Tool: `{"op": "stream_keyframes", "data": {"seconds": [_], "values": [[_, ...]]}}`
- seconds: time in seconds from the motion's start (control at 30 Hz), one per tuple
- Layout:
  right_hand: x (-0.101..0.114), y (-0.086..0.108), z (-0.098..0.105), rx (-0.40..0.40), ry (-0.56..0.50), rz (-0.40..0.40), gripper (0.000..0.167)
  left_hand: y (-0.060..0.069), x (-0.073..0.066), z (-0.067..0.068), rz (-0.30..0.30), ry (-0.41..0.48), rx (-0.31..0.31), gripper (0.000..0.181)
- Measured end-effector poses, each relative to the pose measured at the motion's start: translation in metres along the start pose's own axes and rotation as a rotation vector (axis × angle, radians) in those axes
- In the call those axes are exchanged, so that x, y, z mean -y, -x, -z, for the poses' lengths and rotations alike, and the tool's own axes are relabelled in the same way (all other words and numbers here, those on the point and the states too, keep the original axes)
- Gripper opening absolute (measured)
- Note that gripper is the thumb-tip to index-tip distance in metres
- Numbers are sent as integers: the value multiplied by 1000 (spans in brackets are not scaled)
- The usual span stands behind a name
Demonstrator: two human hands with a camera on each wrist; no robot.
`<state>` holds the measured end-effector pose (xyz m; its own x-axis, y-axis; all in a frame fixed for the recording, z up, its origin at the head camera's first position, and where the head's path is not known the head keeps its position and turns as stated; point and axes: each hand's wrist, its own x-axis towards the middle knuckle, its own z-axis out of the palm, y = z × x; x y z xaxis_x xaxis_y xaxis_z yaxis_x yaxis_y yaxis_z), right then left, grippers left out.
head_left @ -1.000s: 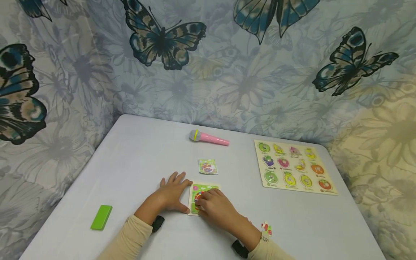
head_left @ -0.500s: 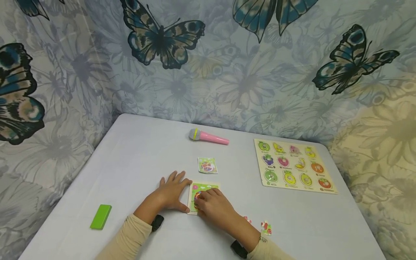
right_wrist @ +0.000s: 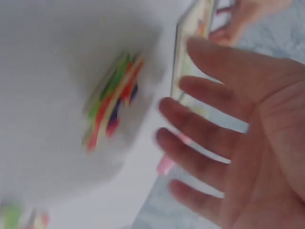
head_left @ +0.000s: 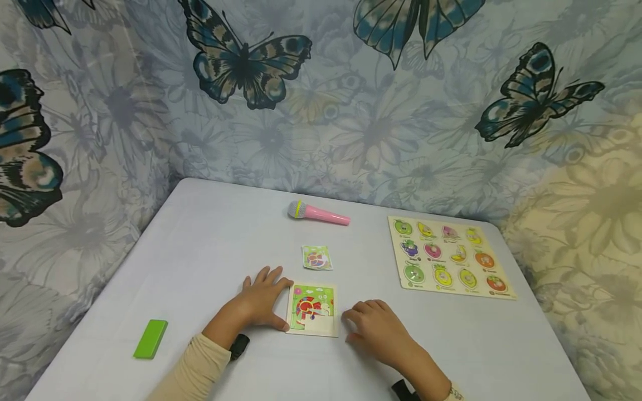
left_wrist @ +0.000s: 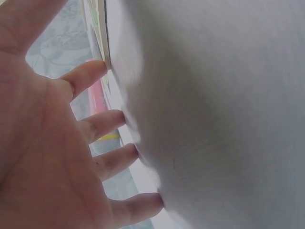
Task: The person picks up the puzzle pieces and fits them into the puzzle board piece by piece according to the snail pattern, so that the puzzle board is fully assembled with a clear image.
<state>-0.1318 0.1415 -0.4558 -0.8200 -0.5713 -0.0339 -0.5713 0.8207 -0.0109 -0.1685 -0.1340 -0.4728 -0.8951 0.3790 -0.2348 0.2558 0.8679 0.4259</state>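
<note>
A small square puzzle board (head_left: 312, 312) with a green and red picture lies on the table; its lower right part shows bare board. My left hand (head_left: 259, 301) is spread at its left edge, thumb and index finger touching it, the other fingertips resting on the table in the left wrist view. To the right of the board hovers my right hand (head_left: 378, 334), apart from it, fingers loosely bent and holding nothing. In the right wrist view, blurred colourful pieces (right_wrist: 114, 100) lie near that hand, with more (right_wrist: 24, 219) at the lower left corner.
Behind the board lies a small picture card (head_left: 317, 258), and farther back a pink toy microphone (head_left: 326, 215). A fruit board (head_left: 451, 259) is at the back right. A green block (head_left: 150, 339) lies at the left.
My right hand has left the puzzle board and moved right, uncovering its picture. The loose pieces on the right are now hidden from the head view. My left hand stays at the board's edge.
</note>
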Motion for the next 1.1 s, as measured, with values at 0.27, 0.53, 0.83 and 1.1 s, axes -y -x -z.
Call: {"op": "stream_keyframes", "data": {"seconds": [0.27, 0.53, 0.83, 1.1], "values": [[-16, 25, 6, 148, -50, -110, 38, 0, 2, 0, 7, -9, 9, 91], [-19, 28, 0, 109, -28, -91, 30, -2, 3, -3, 0, 0, 4, 90], [-11, 19, 3, 10, 6, -11, 26, -2, 3, -5, 4, 5, 10, 90], [20, -16, 0, -109, 45, 137, 26, -2, 2, -3, 6, -12, 13, 91]]}}
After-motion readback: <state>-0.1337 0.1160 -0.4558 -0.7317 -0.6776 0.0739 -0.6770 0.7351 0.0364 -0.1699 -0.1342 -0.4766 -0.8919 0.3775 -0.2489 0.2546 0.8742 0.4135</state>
